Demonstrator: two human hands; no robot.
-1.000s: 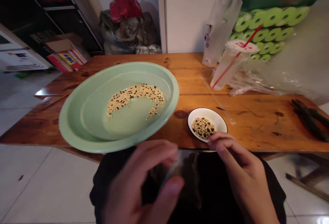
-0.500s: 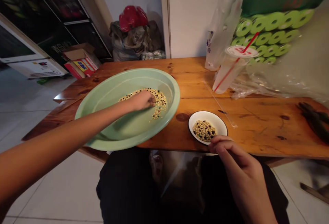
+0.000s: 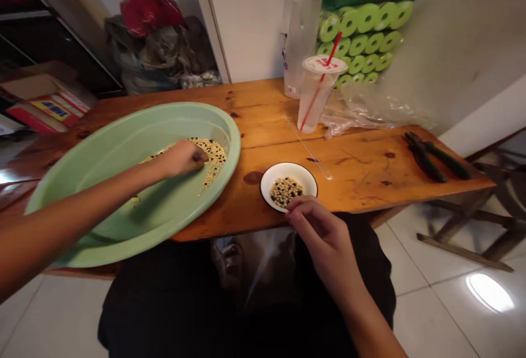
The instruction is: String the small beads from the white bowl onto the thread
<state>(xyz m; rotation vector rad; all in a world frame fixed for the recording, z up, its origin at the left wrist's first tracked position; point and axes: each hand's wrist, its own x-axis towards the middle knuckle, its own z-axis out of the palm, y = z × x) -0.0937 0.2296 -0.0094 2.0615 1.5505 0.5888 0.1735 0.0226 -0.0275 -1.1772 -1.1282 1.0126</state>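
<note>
A large pale green basin (image 3: 135, 237) lies at the left of the wooden table, with yellow and dark beans (image 3: 213, 155) spread inside. Over those beans my left hand (image 3: 184, 158) is closed, fingers curled down; what it holds, if anything, is hidden. A small white bowl (image 3: 311, 178) with a dark rim stands near the table's front edge, partly filled with mixed pale and dark beans (image 3: 283, 189). My right hand (image 3: 320, 221) is at the bowl's near right rim, thumb and fingertips pinched together; anything between them is too small to make out.
Behind the bowl stands a plastic cup (image 3: 315, 95) with a red straw. Black-handled pliers (image 3: 431, 158) lie at the table's right end. Clear plastic wrap (image 3: 357, 111) and green rolls (image 3: 357, 43) are at the back. Bags (image 3: 156, 45) and a cardboard box (image 3: 53, 100) stand beyond the table.
The view has turned to the right, so the basin and bowl appear further left and the whole pliers show. Both hands keep about the same places at the basin and bowl.
</note>
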